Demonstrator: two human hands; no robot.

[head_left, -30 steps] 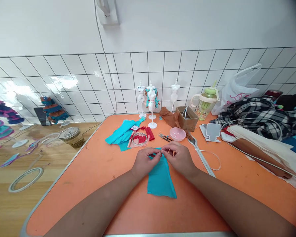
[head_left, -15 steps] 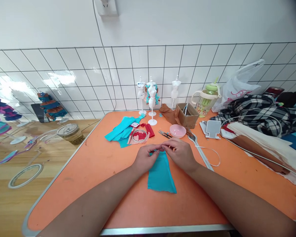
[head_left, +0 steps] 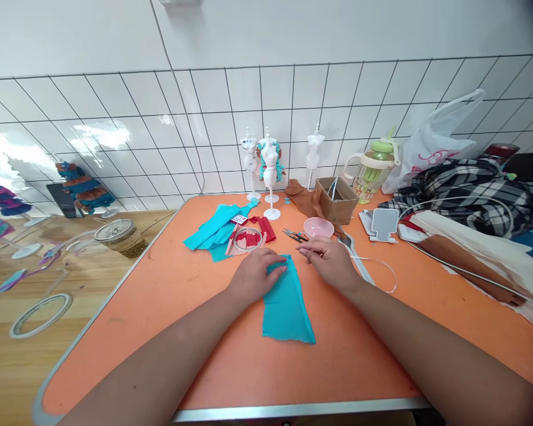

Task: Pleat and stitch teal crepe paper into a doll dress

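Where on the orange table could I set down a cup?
Bare patches of orange table: left, between its metal rim and the left arm; front, between the turquoise cloth under the left hand and the near edge; right, between the right arm and brown fabric. The back is crowded with dress forms, a box and a pink bowl.

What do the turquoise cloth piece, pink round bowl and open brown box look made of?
Turquoise trapezoid cloth piece: likely thin, matte fabric; limp, with an uneven lower edge. Weave too small to tell.
Pink round bowl: probably smooth plastic, slight sheen, even colour; glazed ceramic not ruled out.
Open brown square-cornered box: likely cardboard, matte; plain tan, flat walls.
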